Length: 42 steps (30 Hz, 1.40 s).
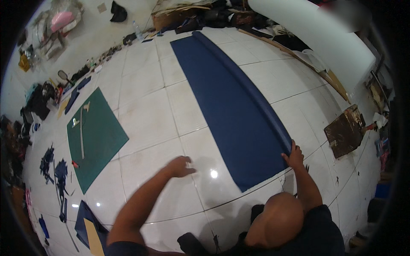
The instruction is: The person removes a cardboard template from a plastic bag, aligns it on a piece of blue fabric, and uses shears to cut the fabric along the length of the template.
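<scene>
Below, 1 blue fabric roll (239,106), 1 green mat (96,136), 2 hands: left hand (180,166), right hand (294,155).

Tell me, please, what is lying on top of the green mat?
On the green mat lie a long metal ruler and two small pale pieces near its far end. Whatever lies beneath the mat is covered.

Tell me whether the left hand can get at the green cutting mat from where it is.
Probably yes. Only bare white tile lies between the left hand and the green cutting mat; the right hand holds the blue fabric roll.
</scene>
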Each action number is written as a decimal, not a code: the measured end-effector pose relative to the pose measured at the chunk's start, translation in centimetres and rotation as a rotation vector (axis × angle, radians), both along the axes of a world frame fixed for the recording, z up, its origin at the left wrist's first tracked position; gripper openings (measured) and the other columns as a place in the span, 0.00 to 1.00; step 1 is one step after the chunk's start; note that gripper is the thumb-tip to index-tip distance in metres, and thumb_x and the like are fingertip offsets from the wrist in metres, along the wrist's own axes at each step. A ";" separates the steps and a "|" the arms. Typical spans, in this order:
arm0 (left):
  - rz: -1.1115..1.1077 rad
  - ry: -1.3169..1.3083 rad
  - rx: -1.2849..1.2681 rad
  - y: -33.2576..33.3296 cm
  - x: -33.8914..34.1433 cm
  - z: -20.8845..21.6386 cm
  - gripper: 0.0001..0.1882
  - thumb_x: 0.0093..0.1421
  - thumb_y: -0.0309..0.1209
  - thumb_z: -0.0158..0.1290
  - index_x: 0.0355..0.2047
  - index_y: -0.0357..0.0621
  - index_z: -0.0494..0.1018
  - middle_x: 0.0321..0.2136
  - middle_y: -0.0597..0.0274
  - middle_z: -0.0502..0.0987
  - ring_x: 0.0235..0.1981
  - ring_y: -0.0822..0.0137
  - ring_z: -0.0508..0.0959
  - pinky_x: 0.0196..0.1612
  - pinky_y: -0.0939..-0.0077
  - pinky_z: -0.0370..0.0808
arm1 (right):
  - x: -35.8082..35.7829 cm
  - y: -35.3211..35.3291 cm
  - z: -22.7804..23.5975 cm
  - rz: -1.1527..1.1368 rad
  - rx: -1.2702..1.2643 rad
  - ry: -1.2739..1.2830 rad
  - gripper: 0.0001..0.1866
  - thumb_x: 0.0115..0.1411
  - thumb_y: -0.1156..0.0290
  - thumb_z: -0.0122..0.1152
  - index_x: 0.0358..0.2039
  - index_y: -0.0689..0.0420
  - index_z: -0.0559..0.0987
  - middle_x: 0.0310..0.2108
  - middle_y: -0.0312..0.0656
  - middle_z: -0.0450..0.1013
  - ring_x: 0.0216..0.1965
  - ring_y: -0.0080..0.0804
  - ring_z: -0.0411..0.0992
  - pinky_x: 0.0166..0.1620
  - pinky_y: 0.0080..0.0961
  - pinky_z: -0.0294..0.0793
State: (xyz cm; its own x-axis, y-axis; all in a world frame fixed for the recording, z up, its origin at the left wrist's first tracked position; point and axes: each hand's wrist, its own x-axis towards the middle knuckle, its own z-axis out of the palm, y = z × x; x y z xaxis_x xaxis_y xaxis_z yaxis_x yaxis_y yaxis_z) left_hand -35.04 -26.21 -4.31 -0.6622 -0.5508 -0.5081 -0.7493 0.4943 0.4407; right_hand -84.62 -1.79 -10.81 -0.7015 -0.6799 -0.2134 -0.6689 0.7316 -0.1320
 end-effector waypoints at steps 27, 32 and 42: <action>1.243 0.399 -0.279 9.9 -1.0 -14.2 0.16 0.62 0.35 0.58 0.31 0.38 0.64 0.26 0.55 0.70 0.29 0.64 0.70 0.36 0.66 0.70 | 13.2 2.8 -0.4 0.226 -0.380 -0.265 0.38 0.58 0.58 0.65 0.64 0.62 0.63 0.36 0.52 0.72 0.35 0.48 0.74 0.41 0.44 0.74; 1.338 0.267 -0.494 14.3 2.0 -14.4 0.15 0.61 0.33 0.59 0.36 0.37 0.66 0.31 0.47 0.75 0.33 0.52 0.75 0.41 0.59 0.72 | 15.4 4.0 0.4 0.335 -0.323 -0.265 0.38 0.58 0.54 0.65 0.64 0.60 0.64 0.40 0.54 0.72 0.38 0.49 0.73 0.43 0.45 0.71; 1.530 0.040 -0.366 9.3 9.0 -11.8 0.23 0.61 0.40 0.59 0.46 0.31 0.69 0.40 0.38 0.78 0.44 0.42 0.79 0.49 0.56 0.73 | 6.4 0.1 3.5 0.231 -0.463 -0.129 0.40 0.54 0.55 0.70 0.64 0.53 0.66 0.61 0.53 0.63 0.61 0.51 0.62 0.59 0.48 0.63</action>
State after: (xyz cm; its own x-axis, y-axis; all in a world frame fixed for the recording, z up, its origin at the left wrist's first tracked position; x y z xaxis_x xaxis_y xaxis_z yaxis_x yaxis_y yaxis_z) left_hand -26.06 -16.92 -16.11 0.6068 -0.7695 -0.1989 -0.6107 -0.6116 0.5030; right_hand -78.23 -1.68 -7.26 -0.5099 -0.8573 0.0713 -0.7628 0.4123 -0.4981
